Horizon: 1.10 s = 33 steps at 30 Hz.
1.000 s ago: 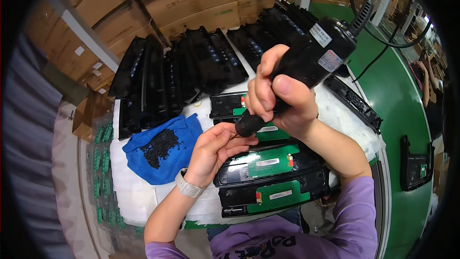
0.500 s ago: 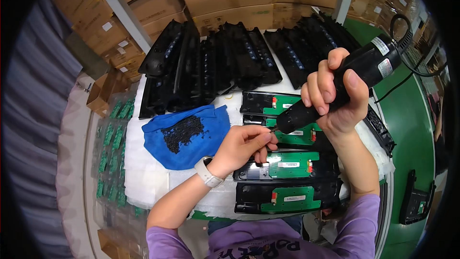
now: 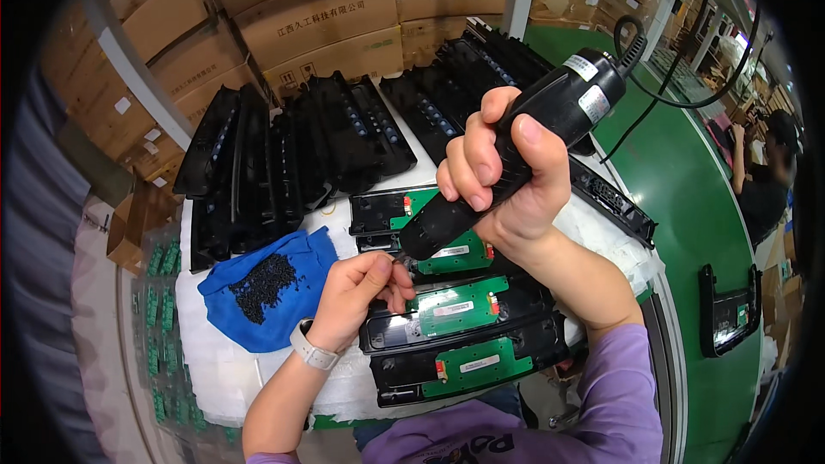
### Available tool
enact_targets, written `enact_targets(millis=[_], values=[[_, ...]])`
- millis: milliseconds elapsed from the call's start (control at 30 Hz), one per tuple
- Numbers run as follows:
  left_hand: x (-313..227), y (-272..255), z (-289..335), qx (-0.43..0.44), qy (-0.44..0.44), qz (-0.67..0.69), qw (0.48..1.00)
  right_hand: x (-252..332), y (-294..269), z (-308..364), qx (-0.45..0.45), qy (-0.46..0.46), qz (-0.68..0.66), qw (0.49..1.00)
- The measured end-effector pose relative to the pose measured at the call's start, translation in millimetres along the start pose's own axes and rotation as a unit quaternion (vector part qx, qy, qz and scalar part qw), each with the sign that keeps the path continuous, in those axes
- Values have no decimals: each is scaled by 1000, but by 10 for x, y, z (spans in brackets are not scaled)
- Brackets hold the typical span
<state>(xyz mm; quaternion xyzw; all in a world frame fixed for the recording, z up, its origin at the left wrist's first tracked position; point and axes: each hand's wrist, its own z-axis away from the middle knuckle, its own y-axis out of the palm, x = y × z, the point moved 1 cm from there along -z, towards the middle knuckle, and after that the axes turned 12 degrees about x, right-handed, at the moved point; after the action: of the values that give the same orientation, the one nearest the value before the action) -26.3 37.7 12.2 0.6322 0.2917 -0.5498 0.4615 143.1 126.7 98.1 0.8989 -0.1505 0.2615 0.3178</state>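
Observation:
My right hand (image 3: 516, 176) is wrapped round a black corded electric screwdriver (image 3: 559, 107), which slants down to the left. Its tip meets the fingers of my left hand (image 3: 361, 288), whose thumb and forefinger pinch together there; whatever they hold is too small to make out. Beneath both hands lies a black plastic housing with a green circuit board (image 3: 460, 259), partly covered by the tool. Nearer to me are a second housing's board (image 3: 438, 318) and a third board (image 3: 473, 367). Left of my left hand, small black screws (image 3: 262, 288) are heaped on a blue cloth (image 3: 219, 309).
Black housings (image 3: 331, 133) are piled along the table's far side. Stacked cardboard boxes (image 3: 314, 21) stand behind them. Green boards in clear trays (image 3: 159, 309) sit at the left. The tool's cord (image 3: 666, 103) loops at the right, and a person (image 3: 765, 172) is far right.
The whole view has turned, so table and hands appear further left. Both hands stay together at the screwdriver's tip, over the same housing.

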Motion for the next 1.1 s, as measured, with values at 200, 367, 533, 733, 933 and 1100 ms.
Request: enact_targets(millis=[200, 367, 533, 733, 933, 1100], values=[[3, 0, -8, -14, 6, 38, 999, 8, -7, -4, -7, -1, -1, 1000], [-3, -10, 7, -31, 4, -16, 999, -4, 7, 0, 1, 8, -1, 1000], [7, 0, 10, -21, -2, -64, 998, 8, 62, 15, -37, 29, 30, 998], [-158, 84, -160, -21, 87, -317, 944, 111, -203, -84, -66, 87, 4, 994], [-62, 20, -421, -18, 87, -666, 741, 191, -529, 48, 22, 94, 258, 961], [-75, 7, -394, -14, 89, -648, 756, 110, -570, 63, 37, 133, 239, 961]])
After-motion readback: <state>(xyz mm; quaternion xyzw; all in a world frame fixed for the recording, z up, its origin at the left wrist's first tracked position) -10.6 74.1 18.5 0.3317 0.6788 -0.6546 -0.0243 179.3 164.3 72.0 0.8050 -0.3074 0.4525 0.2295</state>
